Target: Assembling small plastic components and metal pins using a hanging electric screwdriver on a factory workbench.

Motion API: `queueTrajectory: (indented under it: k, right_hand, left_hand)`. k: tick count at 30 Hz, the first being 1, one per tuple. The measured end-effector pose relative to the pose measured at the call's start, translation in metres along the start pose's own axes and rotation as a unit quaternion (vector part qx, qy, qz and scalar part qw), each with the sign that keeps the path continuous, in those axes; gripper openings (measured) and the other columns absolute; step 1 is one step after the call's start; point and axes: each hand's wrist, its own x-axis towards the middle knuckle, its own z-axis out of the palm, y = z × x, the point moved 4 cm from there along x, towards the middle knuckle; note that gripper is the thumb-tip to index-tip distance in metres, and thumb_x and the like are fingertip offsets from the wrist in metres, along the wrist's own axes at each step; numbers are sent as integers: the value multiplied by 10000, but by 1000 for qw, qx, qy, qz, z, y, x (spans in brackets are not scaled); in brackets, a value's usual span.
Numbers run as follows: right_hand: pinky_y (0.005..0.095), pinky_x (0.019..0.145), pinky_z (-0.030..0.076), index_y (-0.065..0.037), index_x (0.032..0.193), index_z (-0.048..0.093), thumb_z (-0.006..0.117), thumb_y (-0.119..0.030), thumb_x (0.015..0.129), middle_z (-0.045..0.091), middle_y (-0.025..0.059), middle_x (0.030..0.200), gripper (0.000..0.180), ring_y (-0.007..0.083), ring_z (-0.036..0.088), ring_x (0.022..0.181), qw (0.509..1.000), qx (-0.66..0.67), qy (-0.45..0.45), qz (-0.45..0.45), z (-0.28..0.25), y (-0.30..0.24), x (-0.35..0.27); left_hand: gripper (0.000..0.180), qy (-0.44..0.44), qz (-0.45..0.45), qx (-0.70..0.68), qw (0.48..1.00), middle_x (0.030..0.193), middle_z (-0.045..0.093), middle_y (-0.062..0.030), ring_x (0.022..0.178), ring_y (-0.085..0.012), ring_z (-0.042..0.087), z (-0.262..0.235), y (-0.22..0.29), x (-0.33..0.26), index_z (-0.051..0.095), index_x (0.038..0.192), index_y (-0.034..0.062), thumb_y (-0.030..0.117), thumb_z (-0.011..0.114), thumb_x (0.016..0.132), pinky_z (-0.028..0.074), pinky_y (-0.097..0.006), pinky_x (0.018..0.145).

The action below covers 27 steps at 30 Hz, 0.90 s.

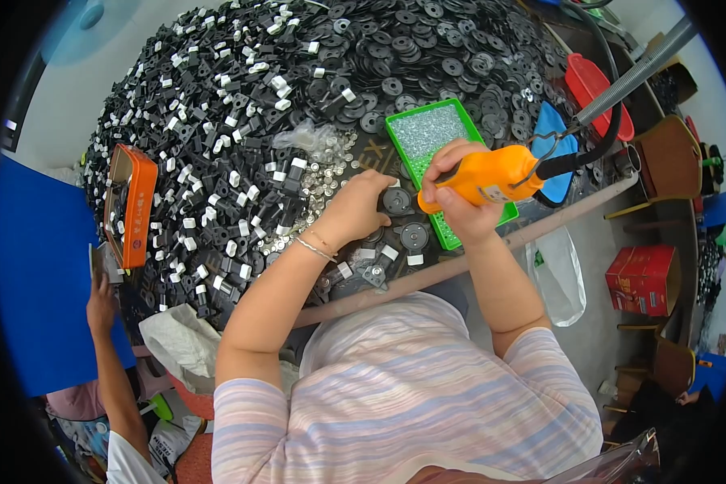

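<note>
My right hand (458, 192) grips an orange electric screwdriver (492, 179) whose tip points down at a round black disc part (396, 201). That disc is steadied on the table by my left hand (359, 207), fingers curled over it. A thin bracelet sits on the left wrist. Another round black disc (414, 237) lies just in front, with small black-and-white parts beside it. Behind my hands stands a green tray (405, 137) filled with small silvery screws.
A huge heap of black discs and black-and-white plastic parts (242, 97) covers the table. A pile of shiny metal bits (319, 173) lies left of my hand. An orange tin (129, 206), red bin (593, 89), blue scoop (550, 129), red box (641, 278). Another person's hand (101, 302) at left.
</note>
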Motion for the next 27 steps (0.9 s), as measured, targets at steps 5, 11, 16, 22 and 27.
queueTrajectory:
  k: [5,11,16,22,27]
  right_hand:
    - [269,586,469,17,940,464,573,25,718,487,130,857,247,173,538,635,1000,0,9,-5,-1,1,-2]
    - [269,591,469,17,947,462,581,16,722,487,132,856,254,175,541,640,1000,13,13,-9,-3,-5,-2]
    - [271,591,469,17,944,463,581,15,724,488,132,857,249,174,541,638,1000,15,18,-5,-4,-6,-3]
    - [271,585,470,18,938,466,579,19,722,489,132,854,244,174,541,633,1000,2,16,-9,-4,-7,-3]
    - [269,581,469,20,935,466,575,22,722,489,131,854,240,172,540,629,1000,3,17,-11,-5,-7,-4]
  left_hand:
    - [532,9,33,4,999,1002,559,-140,1003,-322,516,7,2,4,587,1049,10,60,777,555,427,-359,864]
    - [477,43,25,67,997,940,562,-126,942,-311,524,8,10,-3,604,1000,17,106,779,565,431,-362,823]
    - [447,87,35,65,993,916,563,-126,895,-305,526,8,12,-8,608,962,26,119,781,560,429,-367,797]
    - [464,98,20,76,992,909,568,-123,886,-311,526,12,8,-11,608,960,29,132,791,547,432,-373,782]
    - [486,110,24,56,992,918,567,-129,892,-311,526,9,11,-11,605,991,28,130,787,552,434,-373,786]
